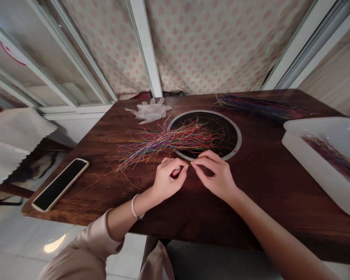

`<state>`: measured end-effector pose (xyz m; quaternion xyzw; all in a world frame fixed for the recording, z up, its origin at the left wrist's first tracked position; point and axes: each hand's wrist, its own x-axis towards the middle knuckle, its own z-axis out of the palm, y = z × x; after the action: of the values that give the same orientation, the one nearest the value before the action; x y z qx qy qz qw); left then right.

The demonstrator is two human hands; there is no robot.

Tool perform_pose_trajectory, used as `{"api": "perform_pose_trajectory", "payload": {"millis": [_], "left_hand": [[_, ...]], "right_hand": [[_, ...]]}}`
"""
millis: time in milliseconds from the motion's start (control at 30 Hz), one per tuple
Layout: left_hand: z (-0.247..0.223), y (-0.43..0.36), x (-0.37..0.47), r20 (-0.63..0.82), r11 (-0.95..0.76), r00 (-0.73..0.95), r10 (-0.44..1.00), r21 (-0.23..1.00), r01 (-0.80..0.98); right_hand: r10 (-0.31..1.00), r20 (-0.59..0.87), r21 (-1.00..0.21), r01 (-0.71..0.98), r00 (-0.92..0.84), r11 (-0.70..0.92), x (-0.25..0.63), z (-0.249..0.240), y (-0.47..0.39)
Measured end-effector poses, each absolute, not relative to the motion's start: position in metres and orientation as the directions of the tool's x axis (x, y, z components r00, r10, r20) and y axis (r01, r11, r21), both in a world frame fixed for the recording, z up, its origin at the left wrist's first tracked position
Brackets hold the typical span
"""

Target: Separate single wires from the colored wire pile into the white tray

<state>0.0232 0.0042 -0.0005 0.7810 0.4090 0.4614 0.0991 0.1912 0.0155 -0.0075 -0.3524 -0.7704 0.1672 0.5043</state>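
My left hand and my right hand meet fingertip to fingertip above the near middle of the table. Both pinch, thumb against forefinger, at a thin yellowish wire; most of its length is too fine to follow. Just beyond them lies a loose bundle of thin coloured wires, red, blue, green and yellow. Its right part rests over a round black plate with a silver rim. A few stray strands stick out from the bundle's left end.
A phone lies at the left edge of the dark wooden table. Crumpled clear plastic gloves sit at the back. Far right, a darker wire bundle lies behind a white plastic tub containing more wires.
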Motion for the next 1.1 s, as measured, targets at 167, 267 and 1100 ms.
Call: {"api": "perform_pose_trajectory", "payload": {"millis": [167, 267, 1100], "left_hand": [[-0.0004, 0.0045, 0.0232, 0.659, -0.653, 0.227, 0.717, 0.52, 0.551], [-0.0013, 0.0047, 0.0232, 0.672, -0.663, 0.227, 0.705, 0.51, 0.548], [-0.0067, 0.0066, 0.0204, 0.706, -0.672, 0.21, 0.676, 0.475, 0.568]], "right_hand": [[0.638, 0.746, -0.517, 0.438, -0.189, 0.735, 0.1912, -0.0113, 0.016], [0.638, 0.757, -0.527, 0.444, -0.142, 0.724, 0.1898, -0.0105, 0.0156], [0.878, 0.462, -0.848, 0.227, -0.126, 0.479, 0.1859, -0.0044, 0.0104]]}}
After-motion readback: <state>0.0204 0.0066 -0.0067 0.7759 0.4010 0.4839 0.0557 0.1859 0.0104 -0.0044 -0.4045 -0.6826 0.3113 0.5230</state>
